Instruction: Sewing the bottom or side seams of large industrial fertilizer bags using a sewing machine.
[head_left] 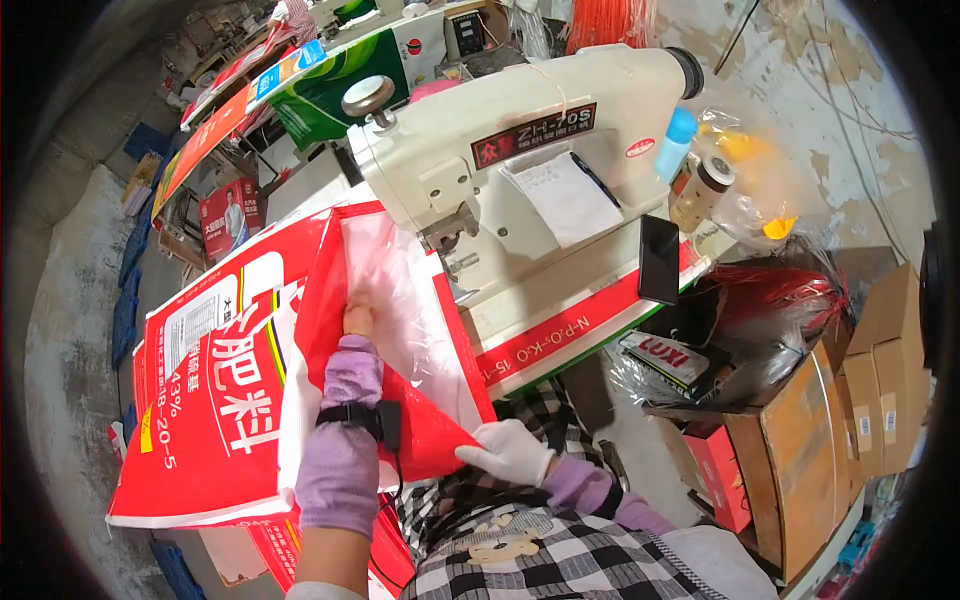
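Note:
A large red and white woven sack [200, 420] lies across the work surface on the left, its mouth spread toward the sewing machine [530, 140]. Inside the mouth a clear plastic liner [400, 290] shows. My left hand [358, 314] reaches into the mouth against the liner; its fingers are mostly hidden. A purple sleeve cover and a black wrist strap sit on that arm. In a white glove, my right hand [505, 452] pinches the near corner of the sack's mouth. The machine's needle area [455, 240] stands just beyond the opening.
On the machine bed lies a black phone [658, 260]; a paper pad [562, 195] with a pen rests on the machine body. A blue bottle [676, 145] and a lidded cup [703, 190] stand behind. Cardboard boxes [800, 460] crowd the right side. More printed sacks [340, 90] lie farther back.

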